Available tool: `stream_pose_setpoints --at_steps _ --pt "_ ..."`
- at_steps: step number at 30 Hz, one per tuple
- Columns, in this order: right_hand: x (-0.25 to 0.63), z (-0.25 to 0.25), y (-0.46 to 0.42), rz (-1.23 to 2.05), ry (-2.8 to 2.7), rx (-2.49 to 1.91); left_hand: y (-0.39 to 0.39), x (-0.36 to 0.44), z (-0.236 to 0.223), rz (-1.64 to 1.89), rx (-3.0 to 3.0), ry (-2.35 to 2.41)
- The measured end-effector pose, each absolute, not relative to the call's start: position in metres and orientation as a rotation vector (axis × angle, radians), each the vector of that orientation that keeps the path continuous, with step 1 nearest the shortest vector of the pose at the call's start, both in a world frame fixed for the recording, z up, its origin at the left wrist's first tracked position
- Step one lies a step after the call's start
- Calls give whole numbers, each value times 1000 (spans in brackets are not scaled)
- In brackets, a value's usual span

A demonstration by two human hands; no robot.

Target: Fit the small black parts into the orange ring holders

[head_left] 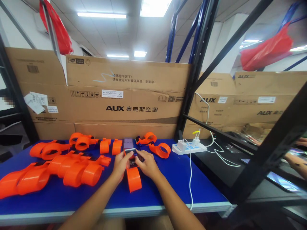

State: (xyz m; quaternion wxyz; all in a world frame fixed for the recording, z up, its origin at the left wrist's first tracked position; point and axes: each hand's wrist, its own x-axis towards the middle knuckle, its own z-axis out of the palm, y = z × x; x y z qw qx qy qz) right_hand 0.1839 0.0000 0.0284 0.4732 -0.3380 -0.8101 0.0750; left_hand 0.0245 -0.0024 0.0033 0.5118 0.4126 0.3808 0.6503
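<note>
In the head view both of my hands meet over the middle of the blue table. My left hand (122,164) is closed around the near side of an orange tape dispenser (134,180), its wide loop hanging toward me. My right hand (147,163) pinches the dispenser's dark end from the other side; the fingers hide most of that part. Just beyond my fingertips is a flat grey rectangular thing with a pale lower edge (128,143); I cannot make out what it is. More orange tape dispensers (92,174) lie at the left, and two others (163,150) lie to the right.
A white power strip (189,147) with plugs sits at the table's right edge, its white cable (191,179) running down across the corner. A cardboard panel (129,95) stands behind. Black rack posts (189,89) rise on the right, with another person's arm (296,163) beyond.
</note>
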Motion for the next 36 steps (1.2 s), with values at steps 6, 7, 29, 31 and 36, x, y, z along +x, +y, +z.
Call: stream_pose_setpoints --at_steps 6,7,29,31,36 --pt "190 32 0 200 -1992 -827 -6 26 13 1497 771 734" --pt "192 33 1 185 -2023 -825 -6 26 15 1486 712 696" --pt "178 22 -7 -309 -2299 -1194 -17 27 24 1415 722 671" --pt "178 22 -7 -312 -2304 -1181 -17 27 23 1407 727 661" --pt "178 20 -7 -304 -2312 -1162 -19 27 24 1408 736 654"
